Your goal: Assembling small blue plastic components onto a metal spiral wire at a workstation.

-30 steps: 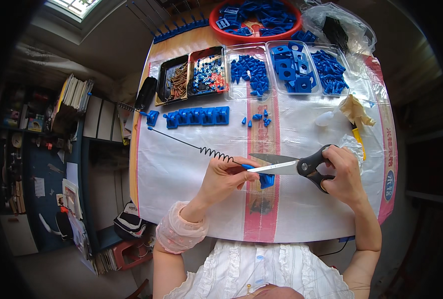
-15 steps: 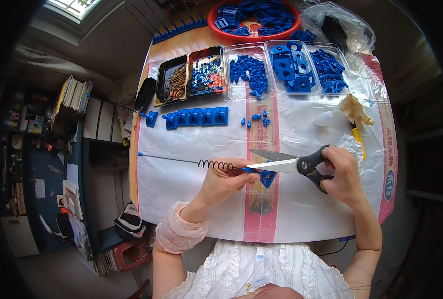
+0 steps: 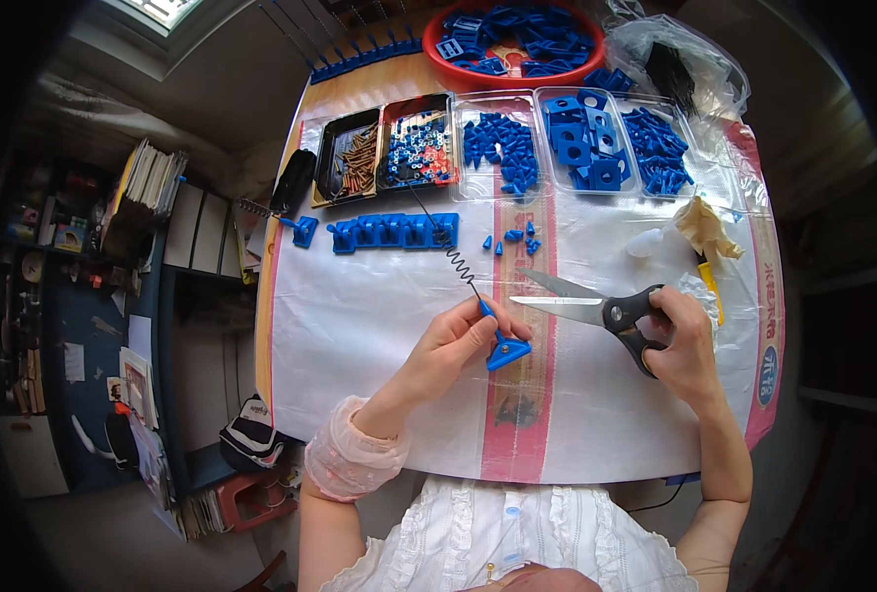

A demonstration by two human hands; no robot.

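My left hand pinches a small blue plastic part near the middle of the table; a thin black wire with a coiled spring section runs from it up toward the trays. My right hand grips black-handled scissors, blades open and pointing left, just right of the blue part. A row of joined blue plastic parts lies above my left hand, with a few small loose blue pieces beside it.
Along the far edge stand a dark tray of brown pieces, a tray of mixed small parts, clear trays of blue parts and a red bowl of blue parts. A yellow-handled tool lies at the right. Shelves stand left.
The wire with the spring has swung from lying leftward across the table to pointing up toward the trays. The scissors' blades have opened and pulled away from the blue part.
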